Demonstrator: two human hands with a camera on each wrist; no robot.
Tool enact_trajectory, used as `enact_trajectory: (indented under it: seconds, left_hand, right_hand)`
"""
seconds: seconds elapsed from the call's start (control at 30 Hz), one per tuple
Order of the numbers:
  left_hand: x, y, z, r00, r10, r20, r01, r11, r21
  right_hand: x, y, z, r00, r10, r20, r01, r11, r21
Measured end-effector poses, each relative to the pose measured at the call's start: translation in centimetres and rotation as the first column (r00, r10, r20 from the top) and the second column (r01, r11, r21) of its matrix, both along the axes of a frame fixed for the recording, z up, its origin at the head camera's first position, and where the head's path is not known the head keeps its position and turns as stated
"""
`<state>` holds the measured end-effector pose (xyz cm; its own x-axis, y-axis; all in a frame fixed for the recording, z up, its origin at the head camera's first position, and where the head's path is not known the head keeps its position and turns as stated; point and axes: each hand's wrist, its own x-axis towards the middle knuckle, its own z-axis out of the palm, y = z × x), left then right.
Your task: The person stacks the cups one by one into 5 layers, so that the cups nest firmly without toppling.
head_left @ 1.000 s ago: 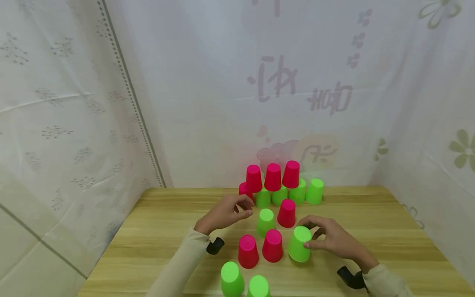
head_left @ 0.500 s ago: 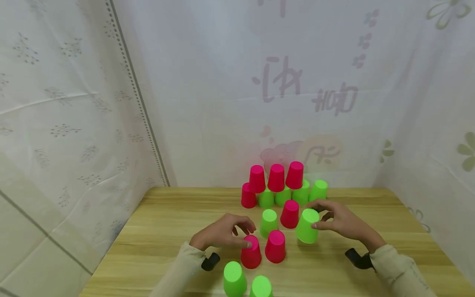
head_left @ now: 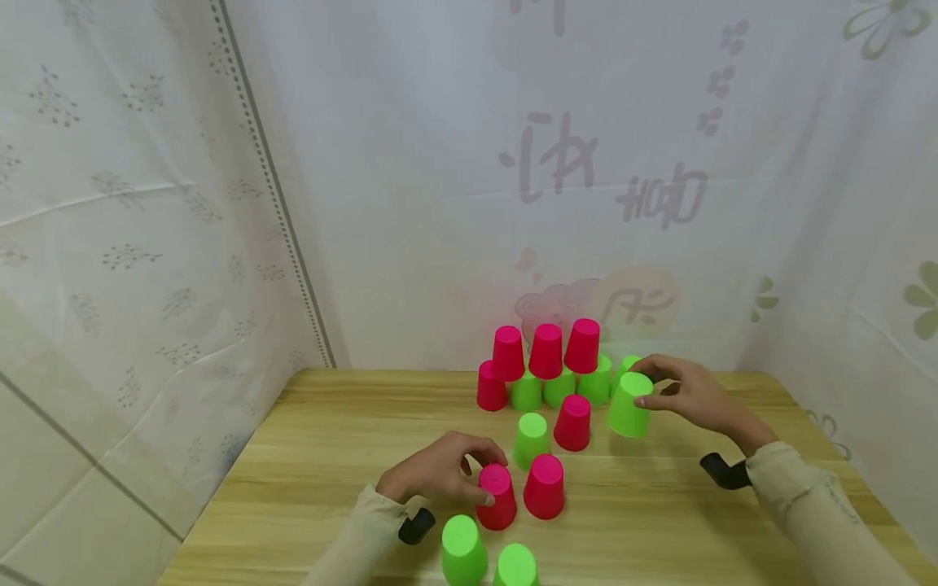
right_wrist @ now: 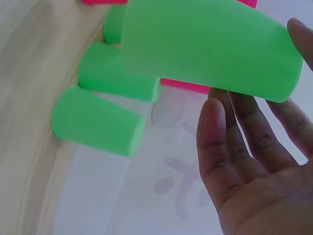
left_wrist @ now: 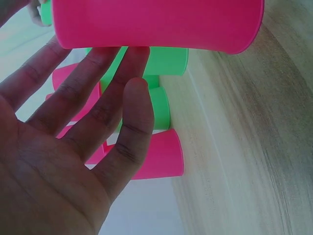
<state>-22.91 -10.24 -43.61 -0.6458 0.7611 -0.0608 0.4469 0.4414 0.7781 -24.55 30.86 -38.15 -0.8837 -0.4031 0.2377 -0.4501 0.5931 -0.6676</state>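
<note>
In the head view my right hand holds a green cup upside down above the table, thumb on the near side. The right wrist view shows this green cup large, with fingertips against its wall. My left hand grips an upside-down pink cup standing on the table, thumb in front and fingers behind. Fingertips touch that pink cup in the left wrist view. Just right of it stands another pink cup. Behind are a green cup and a pink cup.
At the back, three pink cups sit on a row of green cups, with a pink cup at the row's left end. Two green cups stand near the front of the wooden table. Printed curtains enclose it.
My right hand has lifted the green cup and carried it back and to the right. My left hand has come from further back down to the front-left pink cup and now grips it.
</note>
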Motion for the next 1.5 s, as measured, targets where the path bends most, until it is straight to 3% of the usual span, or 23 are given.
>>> enact_trajectory:
  seconds: [0.23,0.47,0.7,0.83,1.03,1.5]
  left_hand:
    - [-0.1,-0.2,-0.1,1.000,0.006,-0.010,-0.005,1.000,0.008]
    - [0.1,-0.3,-0.2,1.000,0.003,-0.016,-0.003,1.000,0.008]
    - [0.1,-0.2,-0.2,1.000,-0.004,-0.020,0.004,1.000,0.011]
    - [0.1,-0.1,-0.2,1.000,-0.006,-0.011,0.007,1.000,0.014]
    - [0.1,-0.1,-0.2,1.000,-0.002,-0.003,0.002,1.000,0.006]
    - [0.3,-0.1,-0.1,1.000,0.007,-0.002,-0.007,1.000,0.002]
  right_hand:
    - [-2.2,0.4,1.2,0.991,-0.122,-0.055,0.125,0.990,0.059]
    - [-4.3,0.3,1.6,0.977,-0.210,-0.029,0.212,0.972,0.099]
    - [-5.9,0.3,2.0,0.961,-0.274,0.027,0.271,0.959,0.079]
    - [-6.7,0.2,1.9,0.954,-0.294,0.051,0.290,0.954,0.075]
    - [-7.8,0.0,1.5,0.953,-0.304,0.017,0.300,0.948,0.105]
    - [-8.8,0.0,1.4,0.950,-0.311,0.036,0.305,0.945,0.115]
